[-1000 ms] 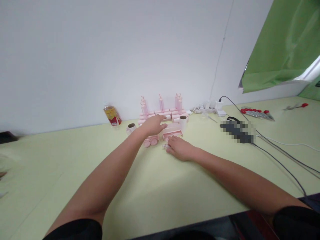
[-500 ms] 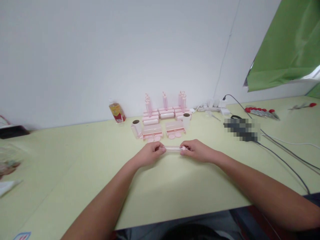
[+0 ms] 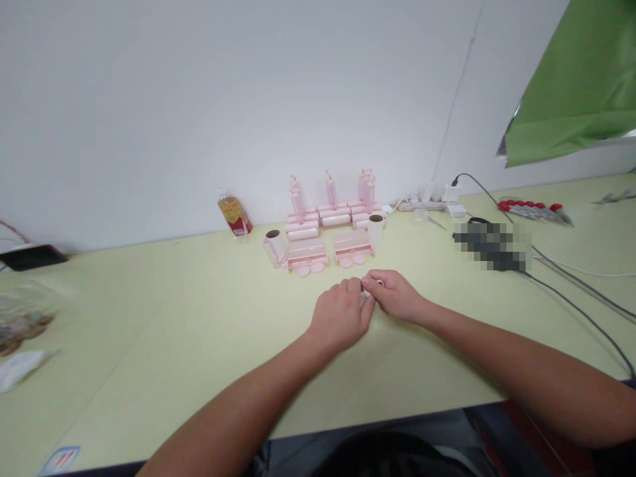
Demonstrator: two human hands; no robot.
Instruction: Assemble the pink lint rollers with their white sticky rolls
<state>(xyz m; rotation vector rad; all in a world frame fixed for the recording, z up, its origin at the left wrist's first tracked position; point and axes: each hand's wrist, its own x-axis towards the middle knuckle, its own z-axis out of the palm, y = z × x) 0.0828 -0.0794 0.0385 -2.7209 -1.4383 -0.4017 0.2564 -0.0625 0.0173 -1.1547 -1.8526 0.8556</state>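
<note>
My left hand [image 3: 338, 313] is wrapped around a clear pink plastic handle [image 3: 366, 294], so most of its length is hidden. At the handle's right end, my right hand [image 3: 396, 296] pinches the part with a small pink loop, close against my left hand. Just beyond stand two pink open roller cases [image 3: 307, 246] with clear covers and round end pieces. Beside them are white paper rolls, one of them [image 3: 376, 228] at the right. Further back, several similar clear pink handles [image 3: 331, 192] stand upright among pink cases holding white rollers [image 3: 336, 217].
A bottle [image 3: 234, 214] with a yellow and red label stands by the wall. To the right are a power strip [image 3: 427, 205], cables, a blurred-out black item [image 3: 489, 245] and red-tipped tools [image 3: 534, 209]. At far left lie a plastic bag [image 3: 24, 321] and a dark device [image 3: 32, 257].
My left hand has moved right along the clear pink handle, from its left end to beside my right hand, and now covers most of it. The view has shifted slightly.
</note>
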